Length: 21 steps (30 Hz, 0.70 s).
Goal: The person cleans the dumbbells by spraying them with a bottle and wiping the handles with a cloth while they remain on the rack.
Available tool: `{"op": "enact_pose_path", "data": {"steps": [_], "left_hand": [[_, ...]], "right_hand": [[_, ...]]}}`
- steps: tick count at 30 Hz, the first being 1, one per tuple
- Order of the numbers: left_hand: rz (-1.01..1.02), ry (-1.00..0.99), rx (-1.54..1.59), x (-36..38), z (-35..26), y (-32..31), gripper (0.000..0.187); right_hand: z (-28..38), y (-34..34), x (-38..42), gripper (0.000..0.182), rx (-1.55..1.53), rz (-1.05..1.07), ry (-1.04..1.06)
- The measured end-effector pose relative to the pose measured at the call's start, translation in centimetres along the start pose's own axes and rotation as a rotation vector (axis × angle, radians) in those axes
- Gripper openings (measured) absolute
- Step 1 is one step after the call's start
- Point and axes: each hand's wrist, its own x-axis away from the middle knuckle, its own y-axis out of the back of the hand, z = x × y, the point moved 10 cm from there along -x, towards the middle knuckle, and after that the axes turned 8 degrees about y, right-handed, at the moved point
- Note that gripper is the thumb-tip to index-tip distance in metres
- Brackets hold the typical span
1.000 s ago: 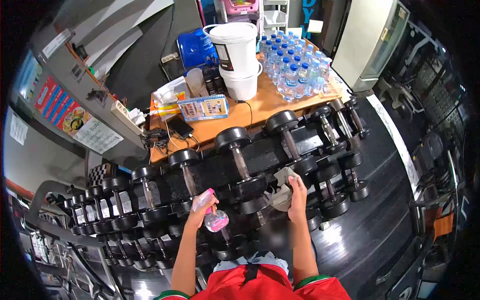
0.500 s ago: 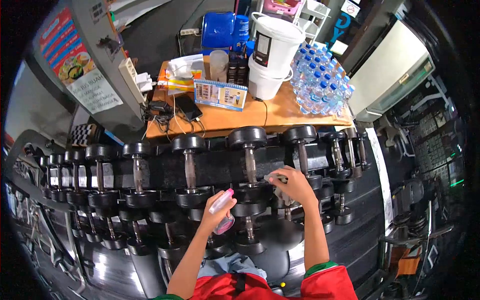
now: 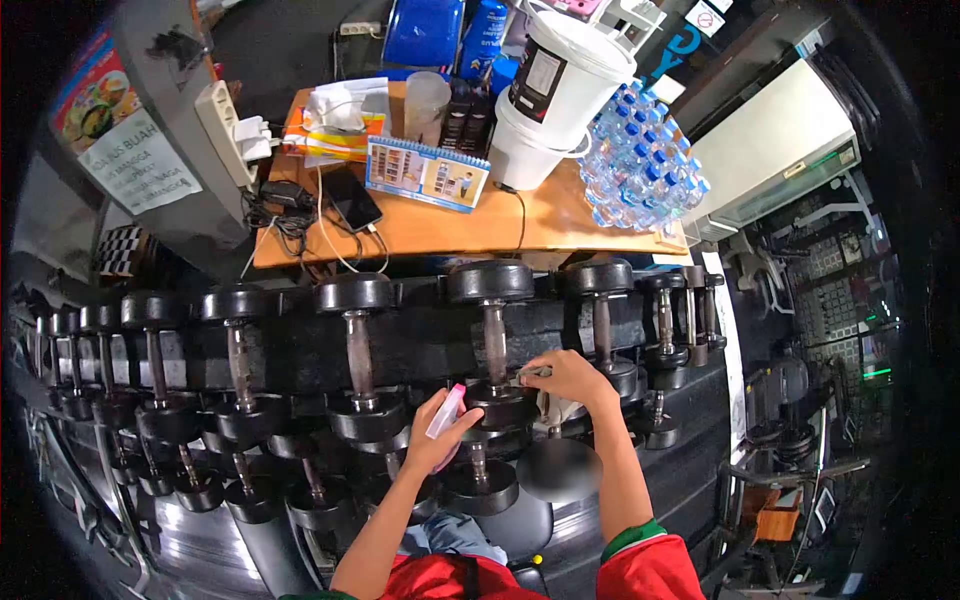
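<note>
Your left hand [image 3: 436,438] is out in front of your body, its forearm slanting up from the lower left, with the fingers curled round a spray bottle [image 3: 446,411] whose pink end tips forward, away from you. Your right hand [image 3: 580,380] comes in from the lower right, the wrist bent so the fingers point left; thumb and fingertips are pinched together on a bunched grey cloth [image 3: 556,408], which hangs below them at the right side of the near head of a dumbbell [image 3: 495,345]. You cannot tell from here whether the cloth touches that weight. Most of the bottle's body is hidden by your left hand, so its trigger and liquid can't be made out, and the curled tips of your right fingers are hard to separate from the cloth. A round blurred patch covers what lies just below the cloth, and your left sleeve is mostly cut off by the bottom edge. Your hands are near each other but apart, with that dumbbell's near head between them. The upper row's handles have gaps between them showing the dark rack [image 3: 422,345]. Beyond the row runs the front edge of a wooden table [image 3: 440,238], carrying a desk calendar [image 3: 427,173] and a white bucket [image 3: 530,160]; to the right, past the row's end, a pale strip [image 3: 732,350] crosses the floor.
</note>
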Motion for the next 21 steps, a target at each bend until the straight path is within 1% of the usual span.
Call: {"op": "enact_pose_path", "data": {"steps": [1,3,4,5,7,8,9,11,12,16,19,21], "left_hand": [[0.013,0.012,-0.001,-0.2,0.1,0.0,0.03],[0.04,0.019,-0.074,-0.7,0.0,0.2,0.031],[0.047,-0.034,-0.158,-1.0,-0.3,0.3,0.033],[0.063,-0.024,-0.164,-1.3,-0.4,0.4,0.033],[0.128,-0.011,-0.154,-1.5,-0.8,0.1,0.034],[0.153,0.019,-0.129,-1.7,-0.5,0.1,0.035],[0.168,0.026,-0.121,-1.8,-0.8,0.0,0.035],[0.175,-0.002,-0.084,-1.7,-1.4,0.0,0.035],[0.19,0.004,-0.074,-1.9,-1.1,-0.2,0.035],[0.193,-0.002,-0.09,-2.0,-0.3,-0.1,0.035],[0.186,-0.015,-0.11,-2.1,-0.7,0.1,0.035],[0.186,-0.029,-0.114,-2.2,-1.0,0.1,0.035]], "right_hand": [[-0.3,0.0,-0.2,0.025,-0.007,0.0,-0.017],[-1.2,-0.8,-0.9,0.029,0.03,0.071,-0.083],[-1.2,-0.8,-1.1,0.029,0.074,0.078,-0.1],[-1.4,-0.9,-1.5,0.029,0.063,0.074,-0.116],[-1.1,-1.1,-2.1,0.029,0.21,0.096,-0.073],[-1.0,-1.3,-2.5,0.03,0.245,0.074,-0.047],[-1.7,-2.0,-2.9,0.03,0.247,0.077,-0.065],[-1.6,-2.9,-3.9,0.029,0.402,0.03,0.039],[-1.3,-3.0,-4.1,0.03,0.432,0.028,0.039],[-1.1,-2.8,-3.3,0.029,0.431,0.048,-0.048],[-0.3,-1.3,-2.2,0.027,0.345,0.023,-0.079],[0.4,-0.3,-1.3,0.025,0.27,0.057,-0.123]]}}
